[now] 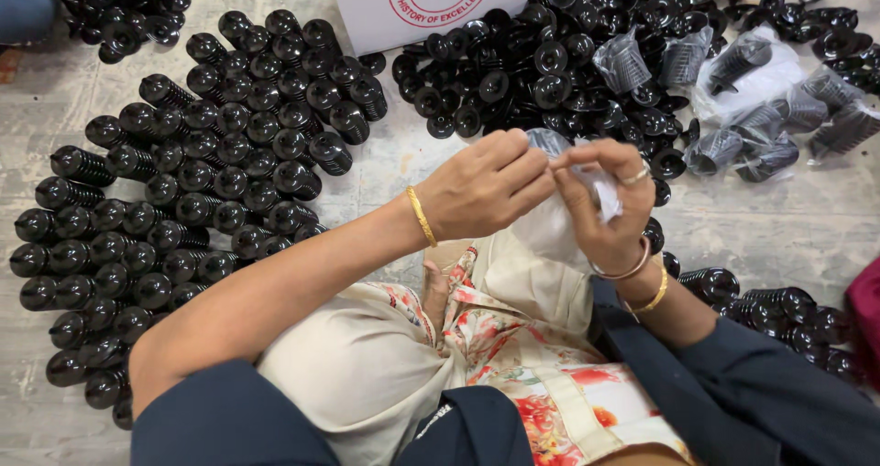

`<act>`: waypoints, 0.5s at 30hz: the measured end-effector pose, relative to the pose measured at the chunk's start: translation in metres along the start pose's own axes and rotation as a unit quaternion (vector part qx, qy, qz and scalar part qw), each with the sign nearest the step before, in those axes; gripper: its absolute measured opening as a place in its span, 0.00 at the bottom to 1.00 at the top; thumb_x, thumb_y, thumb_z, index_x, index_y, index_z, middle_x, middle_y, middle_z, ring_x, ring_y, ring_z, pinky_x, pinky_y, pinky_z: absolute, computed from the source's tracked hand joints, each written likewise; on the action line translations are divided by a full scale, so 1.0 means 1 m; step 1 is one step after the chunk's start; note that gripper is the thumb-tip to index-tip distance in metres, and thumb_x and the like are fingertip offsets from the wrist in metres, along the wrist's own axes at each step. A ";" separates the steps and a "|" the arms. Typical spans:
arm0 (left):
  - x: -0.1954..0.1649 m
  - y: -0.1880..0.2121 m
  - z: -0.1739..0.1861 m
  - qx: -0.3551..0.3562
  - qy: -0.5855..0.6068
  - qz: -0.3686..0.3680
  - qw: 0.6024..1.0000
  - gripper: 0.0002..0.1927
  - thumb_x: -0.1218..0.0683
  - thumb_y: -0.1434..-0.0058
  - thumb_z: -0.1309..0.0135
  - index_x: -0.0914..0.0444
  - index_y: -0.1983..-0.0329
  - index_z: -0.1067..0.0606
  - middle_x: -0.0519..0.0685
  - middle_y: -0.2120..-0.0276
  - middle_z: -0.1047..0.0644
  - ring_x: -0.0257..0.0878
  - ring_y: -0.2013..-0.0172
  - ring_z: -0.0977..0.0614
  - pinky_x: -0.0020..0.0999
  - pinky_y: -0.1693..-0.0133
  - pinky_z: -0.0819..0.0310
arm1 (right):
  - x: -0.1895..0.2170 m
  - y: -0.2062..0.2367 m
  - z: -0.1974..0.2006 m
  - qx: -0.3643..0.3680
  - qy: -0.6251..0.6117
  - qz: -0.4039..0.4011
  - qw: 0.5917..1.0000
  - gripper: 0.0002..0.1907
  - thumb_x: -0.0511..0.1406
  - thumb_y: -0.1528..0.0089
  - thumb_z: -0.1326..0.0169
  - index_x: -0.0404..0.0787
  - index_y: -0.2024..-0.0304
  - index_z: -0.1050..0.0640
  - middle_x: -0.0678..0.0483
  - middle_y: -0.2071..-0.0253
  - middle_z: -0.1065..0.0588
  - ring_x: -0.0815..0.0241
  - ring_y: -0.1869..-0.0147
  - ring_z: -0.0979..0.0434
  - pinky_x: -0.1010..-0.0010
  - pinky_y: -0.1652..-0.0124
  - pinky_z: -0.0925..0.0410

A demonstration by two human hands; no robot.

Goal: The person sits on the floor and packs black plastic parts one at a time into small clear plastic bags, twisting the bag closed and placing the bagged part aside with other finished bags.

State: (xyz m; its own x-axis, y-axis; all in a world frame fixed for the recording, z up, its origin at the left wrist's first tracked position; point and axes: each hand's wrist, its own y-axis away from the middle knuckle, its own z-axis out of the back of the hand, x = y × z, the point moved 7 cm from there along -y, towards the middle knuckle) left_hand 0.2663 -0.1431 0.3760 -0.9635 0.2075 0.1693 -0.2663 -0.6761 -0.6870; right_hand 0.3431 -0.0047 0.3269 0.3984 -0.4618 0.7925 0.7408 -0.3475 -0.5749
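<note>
item: small clear plastic bag, centre of scene over the lap, held betw. both hands; mouth edge uppermost, long axis runs roughly far-to-near, hanging down; contents can't be told.
left hand: fingers curled shut, pinching bag's top edge.
right hand: fingers bent, pinching same edge from right.
far right: bagged black parts, one per clear bag.
far centre: loose black caps.
left: black ribbed pieces in rows on floor.
white box far centre.
</note>
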 end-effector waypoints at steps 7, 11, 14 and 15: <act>-0.001 -0.001 0.013 -0.016 -0.012 -0.026 0.999 0.11 0.57 0.43 0.43 0.65 0.59 0.25 0.47 0.64 0.32 0.42 0.61 0.30 0.36 0.61 0.32 | 0.028 -0.011 -0.007 0.078 0.123 0.050 0.988 0.16 0.27 0.37 0.38 0.32 0.50 0.28 0.48 0.58 0.23 0.63 0.55 0.21 0.74 0.55 0.29; -0.004 0.000 0.024 -0.021 -0.030 -0.037 0.999 0.08 0.58 0.42 0.42 0.63 0.61 0.26 0.47 0.64 0.31 0.41 0.63 0.29 0.36 0.61 0.32 | 0.033 -0.002 -0.003 0.037 0.048 0.018 0.998 0.09 0.24 0.31 0.41 0.33 0.50 0.25 0.48 0.58 0.21 0.63 0.56 0.20 0.77 0.58 0.28; -0.009 0.001 0.030 -0.016 -0.050 -0.057 0.997 0.07 0.59 0.42 0.42 0.62 0.64 0.28 0.47 0.62 0.30 0.41 0.63 0.29 0.35 0.62 0.32 | 0.033 -0.001 0.000 0.036 -0.016 -0.027 0.999 0.06 0.25 0.28 0.43 0.33 0.49 0.25 0.50 0.57 0.21 0.64 0.54 0.17 0.77 0.55 0.26; -0.010 0.002 0.032 -0.017 -0.058 -0.064 0.996 0.07 0.60 0.44 0.42 0.62 0.64 0.28 0.47 0.62 0.29 0.40 0.63 0.30 0.35 0.63 0.32 | 0.035 -0.003 0.001 0.050 -0.013 -0.026 0.998 0.06 0.25 0.28 0.44 0.33 0.49 0.25 0.50 0.57 0.20 0.64 0.55 0.17 0.77 0.55 0.26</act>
State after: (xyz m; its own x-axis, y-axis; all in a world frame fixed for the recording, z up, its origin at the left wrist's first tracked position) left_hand 0.2745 -0.1689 0.3957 -0.9193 0.2056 0.3355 -0.3872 -0.6243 -0.6784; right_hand 0.3552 -0.0192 0.3566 0.3710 -0.4243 0.8260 0.8103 -0.2866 -0.5111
